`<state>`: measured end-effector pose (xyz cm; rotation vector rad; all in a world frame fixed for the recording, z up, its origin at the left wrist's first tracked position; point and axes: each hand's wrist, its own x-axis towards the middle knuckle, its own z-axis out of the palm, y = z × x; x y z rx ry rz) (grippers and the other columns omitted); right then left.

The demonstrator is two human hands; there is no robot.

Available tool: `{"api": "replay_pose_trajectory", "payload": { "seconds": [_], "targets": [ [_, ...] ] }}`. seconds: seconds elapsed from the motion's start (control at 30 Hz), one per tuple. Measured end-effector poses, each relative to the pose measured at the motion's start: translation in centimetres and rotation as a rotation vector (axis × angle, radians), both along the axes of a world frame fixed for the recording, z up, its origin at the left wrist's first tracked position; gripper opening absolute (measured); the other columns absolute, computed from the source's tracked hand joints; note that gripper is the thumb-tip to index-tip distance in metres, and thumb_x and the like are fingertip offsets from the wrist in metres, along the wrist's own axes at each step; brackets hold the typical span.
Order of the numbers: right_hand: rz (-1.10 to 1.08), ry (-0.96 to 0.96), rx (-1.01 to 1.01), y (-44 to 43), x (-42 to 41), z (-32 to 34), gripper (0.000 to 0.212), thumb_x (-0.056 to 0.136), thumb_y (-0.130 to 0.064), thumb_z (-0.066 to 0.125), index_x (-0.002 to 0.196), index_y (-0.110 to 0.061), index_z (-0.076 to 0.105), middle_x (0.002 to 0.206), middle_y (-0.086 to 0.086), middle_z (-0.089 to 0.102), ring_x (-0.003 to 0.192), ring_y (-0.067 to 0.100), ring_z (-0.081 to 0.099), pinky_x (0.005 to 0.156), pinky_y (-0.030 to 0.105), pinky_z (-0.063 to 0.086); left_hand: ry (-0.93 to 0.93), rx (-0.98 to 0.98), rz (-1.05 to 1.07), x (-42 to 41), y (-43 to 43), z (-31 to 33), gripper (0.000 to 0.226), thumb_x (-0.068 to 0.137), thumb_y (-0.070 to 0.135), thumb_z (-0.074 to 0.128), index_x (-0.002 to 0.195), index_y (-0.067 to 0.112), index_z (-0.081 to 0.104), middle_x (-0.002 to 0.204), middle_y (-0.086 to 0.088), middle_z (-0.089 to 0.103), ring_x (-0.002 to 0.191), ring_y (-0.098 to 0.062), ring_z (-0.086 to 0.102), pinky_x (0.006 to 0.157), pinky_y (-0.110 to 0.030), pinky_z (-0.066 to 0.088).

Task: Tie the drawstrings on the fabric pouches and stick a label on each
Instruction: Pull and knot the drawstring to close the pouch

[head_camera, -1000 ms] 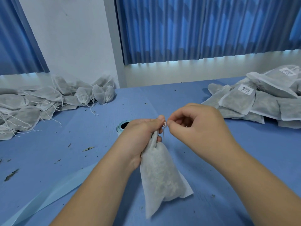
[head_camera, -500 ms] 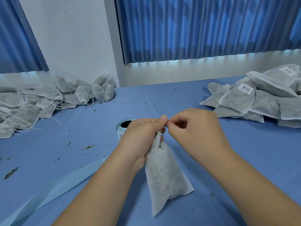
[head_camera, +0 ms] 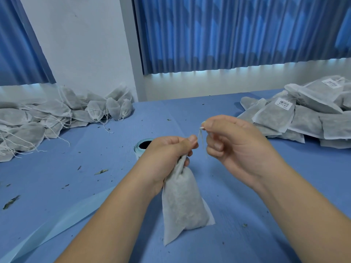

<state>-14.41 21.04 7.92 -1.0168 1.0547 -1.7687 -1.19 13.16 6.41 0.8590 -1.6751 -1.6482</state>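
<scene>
- Head view: the left hand (head_camera: 167, 154) has its fingers curled round the gathered neck of a filled grey pouch (head_camera: 182, 202), which hangs upright over the blue table (head_camera: 247, 196).
- The right hand (head_camera: 233, 147) pinches the white drawstring (head_camera: 201, 138) between thumb and forefinger, just above the left thumb.
- Loose-stringed pouches (head_camera: 38, 118) are heaped far left, and labelled pouches (head_camera: 303, 120) far right.
- A label roll (head_camera: 141, 147) sits behind the left hand.

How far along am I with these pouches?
Done: the right-hand pile, where labels show. In hand: the left hand grips one pouch by its neck while the right hand pinches its drawstring; no label visible on it. Left: the heap at far left, strings loose.
</scene>
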Motion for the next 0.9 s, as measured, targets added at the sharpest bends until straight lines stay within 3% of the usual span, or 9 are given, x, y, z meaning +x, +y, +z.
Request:
{"api": "replay_pose_trajectory", "payload": {
  "seconds": [0.2,0.33,0.5,0.6,0.73,0.83,0.9],
  "targets": [
    [0.269,-0.272,0.040,0.3,0.2,0.3,0.007,0.068,-0.013,0.062,0.062,-0.012,0.059,0.058,-0.005,0.026,0.042,0.007,0.021,0.039,0.018,0.019,0.023,-0.135,0.107,0.1,-0.1,0.3,0.031,0.087,0.033,0.070,0.058,0.025,0.072,0.059,0.004,0.053,0.054,-0.013,0.046,0.063,-0.029,0.040],
    [0.365,-0.123,0.287,0.7,-0.9,0.8,0.007,0.067,-0.018,0.052,0.062,-0.014,0.051,0.062,-0.004,0.020,0.043,0.009,0.018,0.039,0.021,0.016,-0.033,-0.308,0.256,0.6,-1.0,0.5,0.026,0.085,0.032,0.073,0.064,0.019,0.067,0.062,0.000,0.048,0.058,-0.013,0.042,0.060,-0.027,0.038],
    [0.418,-0.099,0.137,0.9,-0.6,0.7,0.006,0.072,-0.016,0.064,0.075,-0.012,0.063,0.060,-0.005,0.029,0.044,0.007,0.027,0.041,0.018,0.023,-0.062,-0.330,0.215,0.3,-0.8,0.2,0.027,0.086,0.033,0.072,0.065,0.018,0.066,0.060,-0.001,0.048,0.058,-0.014,0.043,0.057,-0.026,0.038],
    [0.486,-0.039,0.157,1.2,-0.9,0.9,0.012,0.072,-0.023,0.064,0.076,-0.012,0.065,0.062,-0.005,0.031,0.045,0.008,0.033,0.042,0.019,0.030,0.001,-0.315,0.219,1.0,-1.1,0.6,0.028,0.086,0.031,0.073,0.060,0.022,0.068,0.062,-0.004,0.048,0.061,-0.017,0.043,0.062,-0.030,0.039],
    [0.412,0.035,0.218,1.2,-1.4,1.2,0.020,0.073,-0.016,0.062,0.058,-0.018,0.049,0.060,-0.005,0.025,0.044,0.010,0.029,0.041,0.020,0.028,0.025,-0.350,0.208,1.1,-1.3,0.7,0.029,0.085,0.030,0.074,0.056,0.027,0.069,0.062,-0.004,0.049,0.060,-0.017,0.043,0.063,-0.031,0.038],
    [0.293,-0.110,0.140,0.9,-1.5,1.2,0.023,0.067,-0.015,0.060,0.052,-0.019,0.043,0.060,-0.003,0.025,0.045,0.010,0.030,0.042,0.020,0.025,-0.056,-0.369,0.064,0.9,-0.9,0.3,0.019,0.083,0.028,0.076,0.066,0.022,0.072,0.061,0.002,0.059,0.055,-0.012,0.052,0.062,-0.026,0.044],
    [0.169,-0.219,0.084,0.6,-2.0,1.3,0.020,0.067,-0.014,0.060,0.055,-0.018,0.045,0.059,-0.003,0.028,0.046,0.011,0.032,0.042,0.020,0.026,-0.103,-0.329,-0.138,1.1,-0.4,0.3,0.012,0.074,0.030,0.081,0.083,0.023,0.076,0.075,0.004,0.070,0.066,-0.010,0.065,0.071,-0.023,0.053]
  ]
}}
